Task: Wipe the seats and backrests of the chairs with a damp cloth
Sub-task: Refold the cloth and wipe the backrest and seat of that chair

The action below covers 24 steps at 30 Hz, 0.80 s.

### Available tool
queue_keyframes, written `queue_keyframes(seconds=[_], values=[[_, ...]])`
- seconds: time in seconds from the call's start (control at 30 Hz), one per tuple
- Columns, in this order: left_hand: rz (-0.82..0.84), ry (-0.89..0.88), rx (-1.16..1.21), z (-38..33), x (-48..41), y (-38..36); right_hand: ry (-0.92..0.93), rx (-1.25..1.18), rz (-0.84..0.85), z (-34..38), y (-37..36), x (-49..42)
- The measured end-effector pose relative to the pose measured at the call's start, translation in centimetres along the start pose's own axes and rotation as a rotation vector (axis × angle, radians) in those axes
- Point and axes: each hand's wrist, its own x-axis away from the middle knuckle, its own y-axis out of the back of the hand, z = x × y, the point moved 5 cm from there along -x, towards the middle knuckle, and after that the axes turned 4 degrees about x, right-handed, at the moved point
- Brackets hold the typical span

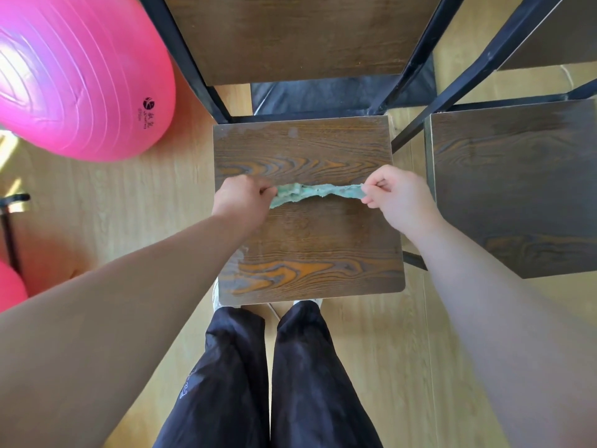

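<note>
Pale wood-plank floor [129,205], pink exercise ball [80,76], sunlight patch [9,150] at left

1. You have one view only, from the camera on your head; no second view shares any of it.
2. It faces forward and steeply down, over your forearms onto the chair seat [307,253], with your legs [258,383] at the bottom edge.
3. It sits close: your left hand [240,197] and right hand [399,197] lie near mid-frame.
4. The wide lens bends the margins, so the second seat [517,189] and pink ball [80,76] probably look more tilted than they are.
</note>
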Motion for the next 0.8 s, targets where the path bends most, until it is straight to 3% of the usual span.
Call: queue_keyframes(seconds=[0.2, 0.4, 0.7, 0.8], values=[[-0.026, -0.039, -0.053, 0.2, 0.0, 1.0, 0.101, 0.332, 0.23, 1.6, -0.2, -0.1], [-0.064, -0.038, 0.024, -0.3, 0.0, 2.7, 0.129, 0.286, 0.21, 2.7, 1.0, -1.7], [0.12, 0.077, 0.04, 0.6, -0.6, 1.9, 0.157, 0.555, 0.392, 3.6, -1.3, -1.6], [0.135, 0.088, 0.021, 1.2, -0.6, 1.2, 0.125, 0.472, 0.315, 3.0, -2.0, -1.3]])
